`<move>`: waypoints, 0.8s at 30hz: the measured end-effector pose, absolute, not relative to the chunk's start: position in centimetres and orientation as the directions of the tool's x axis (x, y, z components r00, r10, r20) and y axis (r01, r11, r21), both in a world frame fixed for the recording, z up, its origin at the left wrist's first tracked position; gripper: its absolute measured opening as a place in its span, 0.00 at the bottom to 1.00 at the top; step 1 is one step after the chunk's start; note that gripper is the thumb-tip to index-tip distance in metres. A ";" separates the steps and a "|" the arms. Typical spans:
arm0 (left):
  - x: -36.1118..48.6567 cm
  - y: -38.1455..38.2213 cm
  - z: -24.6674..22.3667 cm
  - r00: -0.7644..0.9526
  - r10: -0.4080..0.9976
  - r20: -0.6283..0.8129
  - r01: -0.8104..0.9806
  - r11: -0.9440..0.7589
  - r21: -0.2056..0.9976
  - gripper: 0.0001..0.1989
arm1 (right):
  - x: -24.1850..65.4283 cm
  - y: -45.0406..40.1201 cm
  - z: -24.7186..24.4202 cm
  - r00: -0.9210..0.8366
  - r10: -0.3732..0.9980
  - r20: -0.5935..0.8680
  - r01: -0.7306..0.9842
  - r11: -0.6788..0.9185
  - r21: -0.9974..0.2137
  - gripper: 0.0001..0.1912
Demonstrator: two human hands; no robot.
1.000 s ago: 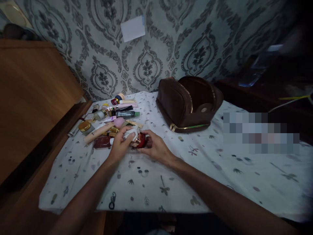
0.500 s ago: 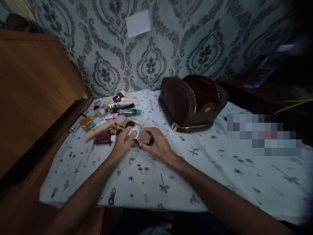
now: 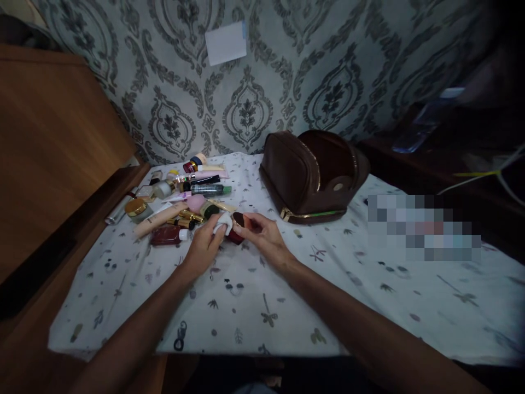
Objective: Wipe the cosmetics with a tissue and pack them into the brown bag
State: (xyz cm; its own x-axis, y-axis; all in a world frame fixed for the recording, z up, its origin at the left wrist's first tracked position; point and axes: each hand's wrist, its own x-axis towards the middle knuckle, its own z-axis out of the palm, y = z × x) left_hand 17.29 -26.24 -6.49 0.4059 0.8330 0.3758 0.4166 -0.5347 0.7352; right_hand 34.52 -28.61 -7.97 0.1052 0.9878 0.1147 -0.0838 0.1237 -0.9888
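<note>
My left hand (image 3: 204,243) is closed on a crumpled white wipe (image 3: 223,222). Against the wipe's right side is a small dark-red cosmetic container (image 3: 236,237), its dark brown face tilted up; its exact kind is not clear. The fingers of my right hand (image 3: 268,239) grip this container from the right. Just left of my hands lie a dark-red bottle with a white cap (image 3: 166,235), gold-and-black tubes (image 3: 182,223), a pink sponge (image 3: 196,203) and a dark green-topped jar (image 3: 210,209).
A brown toiletry bag (image 3: 293,175) stands unzipped at the back right. More cosmetics, among them a beige tube (image 3: 158,220) and a gold-lidded jar (image 3: 137,209), crowd the left. A wooden panel (image 3: 61,126) borders the patterned tablecloth (image 3: 246,312). A blurred-out patch lies right.
The container has turned in my right hand: its lighter round face has given way to a dark brown one and a dark-red side. The whole view has shifted slightly.
</note>
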 end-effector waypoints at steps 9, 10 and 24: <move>16.6 -24.8 -7.7 0.252 0.953 0.166 0.206 -0.221 0.953 0.19 | 34.7 -28.9 -8.3 -0.153 0.978 0.143 -0.093 0.130 -0.987 0.31; 16.6 -24.7 -7.9 0.217 0.971 0.102 0.158 -0.138 0.978 0.20 | 34.7 -28.9 -8.3 -0.179 0.974 0.136 -0.112 0.117 -0.987 0.32; 16.4 -24.3 -7.9 0.194 0.965 -0.177 -0.132 0.204 0.970 0.19 | 34.9 -28.6 -8.4 -0.106 0.992 0.070 -0.263 0.040 -0.964 0.29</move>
